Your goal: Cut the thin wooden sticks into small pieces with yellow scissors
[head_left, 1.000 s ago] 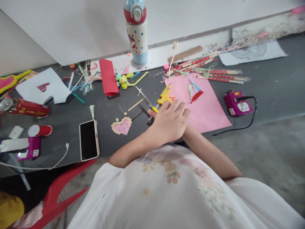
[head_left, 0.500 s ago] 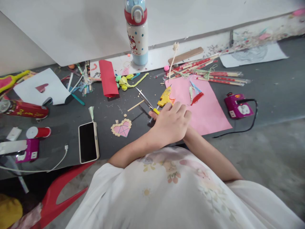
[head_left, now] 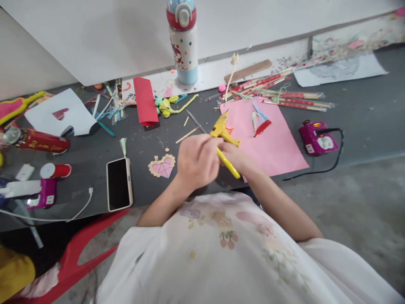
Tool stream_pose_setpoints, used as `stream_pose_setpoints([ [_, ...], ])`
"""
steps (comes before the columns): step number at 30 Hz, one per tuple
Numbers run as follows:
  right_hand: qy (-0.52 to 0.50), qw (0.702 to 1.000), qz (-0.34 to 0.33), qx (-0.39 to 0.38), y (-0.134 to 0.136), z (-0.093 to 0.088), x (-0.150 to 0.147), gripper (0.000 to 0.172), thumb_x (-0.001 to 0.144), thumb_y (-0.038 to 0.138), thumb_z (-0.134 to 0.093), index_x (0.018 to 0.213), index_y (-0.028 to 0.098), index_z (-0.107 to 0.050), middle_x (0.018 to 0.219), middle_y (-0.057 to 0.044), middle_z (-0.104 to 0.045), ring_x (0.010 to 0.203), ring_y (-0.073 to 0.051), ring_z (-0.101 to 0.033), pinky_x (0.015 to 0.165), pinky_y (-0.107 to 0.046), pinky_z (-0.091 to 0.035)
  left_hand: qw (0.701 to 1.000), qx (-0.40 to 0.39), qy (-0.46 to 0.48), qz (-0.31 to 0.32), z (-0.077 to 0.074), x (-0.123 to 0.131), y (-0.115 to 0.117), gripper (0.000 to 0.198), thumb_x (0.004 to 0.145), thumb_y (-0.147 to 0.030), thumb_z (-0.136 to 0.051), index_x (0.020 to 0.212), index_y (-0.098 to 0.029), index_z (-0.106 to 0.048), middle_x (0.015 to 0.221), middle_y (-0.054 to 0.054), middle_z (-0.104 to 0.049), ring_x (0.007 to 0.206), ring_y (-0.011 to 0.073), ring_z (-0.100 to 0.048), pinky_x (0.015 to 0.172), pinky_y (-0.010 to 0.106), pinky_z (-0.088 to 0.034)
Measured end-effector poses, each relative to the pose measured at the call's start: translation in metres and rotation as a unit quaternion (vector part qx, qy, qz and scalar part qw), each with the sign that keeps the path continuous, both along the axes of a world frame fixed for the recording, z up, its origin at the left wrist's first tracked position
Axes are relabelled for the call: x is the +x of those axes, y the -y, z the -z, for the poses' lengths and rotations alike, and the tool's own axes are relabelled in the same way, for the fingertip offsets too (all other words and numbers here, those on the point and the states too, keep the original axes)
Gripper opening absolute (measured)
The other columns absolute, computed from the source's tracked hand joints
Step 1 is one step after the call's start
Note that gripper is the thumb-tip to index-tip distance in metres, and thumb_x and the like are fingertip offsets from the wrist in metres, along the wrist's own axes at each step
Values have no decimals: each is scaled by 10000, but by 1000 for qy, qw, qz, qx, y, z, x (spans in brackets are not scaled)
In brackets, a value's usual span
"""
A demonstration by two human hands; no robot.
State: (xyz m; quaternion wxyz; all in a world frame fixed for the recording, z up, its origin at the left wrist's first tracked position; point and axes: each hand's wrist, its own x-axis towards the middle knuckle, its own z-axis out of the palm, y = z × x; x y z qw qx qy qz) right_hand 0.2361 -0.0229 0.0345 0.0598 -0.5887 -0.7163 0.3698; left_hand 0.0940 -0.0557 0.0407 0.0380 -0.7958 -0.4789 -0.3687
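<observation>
My left hand point(head_left: 195, 162) is curled into a loose fist above the dark table point(head_left: 363, 105), just right of a pink paper heart point(head_left: 162, 165) edged with small beige pieces. What its fingers hold is hidden. My right hand point(head_left: 238, 158) grips the yellow handles of a pair of scissors point(head_left: 228, 164). The grey blades stick out up and left past my left hand. Just beyond my hands, a yellow glue gun point(head_left: 222, 127) lies at the edge of a pink paper sheet point(head_left: 275, 143).
A phone point(head_left: 119, 184) lies left of the heart, and a purple power strip point(head_left: 317, 137) with a black cable sits on the right. Farther back are a dotted water bottle point(head_left: 184, 42), red folded paper point(head_left: 144, 101), thin sticks point(head_left: 278, 90), white paper point(head_left: 61, 114) and a red can point(head_left: 38, 140).
My left hand no longer lies over my right; it has moved left and curled shut. The scissors have come up off the table in my right hand.
</observation>
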Motion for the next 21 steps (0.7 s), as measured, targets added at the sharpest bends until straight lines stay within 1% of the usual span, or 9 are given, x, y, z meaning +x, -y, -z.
stream_pose_setpoints([
  [3,19,1000,14,15,0,4,1,421,809,576,-450,805,168,-556,789,-74,-639,749,-203,-598,630,-278,-422,995,-14,-10,-95,7,-20,-3,259,884,-214,-371,1086,-161,-524,1007,114,-559,989,206,-513,879,358,-381],
  [4,26,999,20,28,1,4,2,418,795,583,-462,813,175,-548,800,-83,-634,768,-215,-599,639,-286,-421,993,-26,-22,-113,9,-24,-5,259,885,-226,-382,1089,-154,-525,1019,121,-557,1000,212,-510,885,362,-377],
  [6,24,998,14,58,5,4,3,405,791,579,-471,831,182,-536,804,-82,-626,781,-220,-601,648,-288,-417,989,-52,-49,-129,14,-29,-8,267,886,-261,-407,1091,-145,-532,1030,127,-567,1015,227,-507,890,368,-371],
  [9,20,996,-3,89,11,3,6,397,782,575,-486,850,186,-521,779,-65,-615,745,-214,-598,624,-286,-401,986,-74,-90,-116,21,-33,-10,244,887,-286,-425,1031,-151,-567,959,105,-614,956,224,-534,849,355,-381],
  [13,17,994,-19,103,15,4,9,401,770,577,-504,854,186,-507,775,-49,-612,685,-202,-582,579,-286,-378,989,-60,-102,-94,28,-38,-7,213,896,-232,-406,926,-167,-607,833,67,-646,801,177,-568,742,305,-396],
  [17,5,991,-26,129,17,6,12,474,754,580,-533,968,157,-518,889,-89,-621,758,-217,-590,617,-299,-402,990,-41,-97,-98,26,-38,-2,207,883,-202,-426,845,-171,-627,741,51,-640,732,161,-572,673,282,-392],
  [21,-16,989,-40,143,18,6,15,579,739,582,-558,1092,127,-498,988,-130,-610,878,-247,-590,710,-328,-436,993,-54,-68,-80,21,-37,2,210,866,-174,-447,765,-173,-631,729,45,-652,742,150,-588,676,260,-411],
])
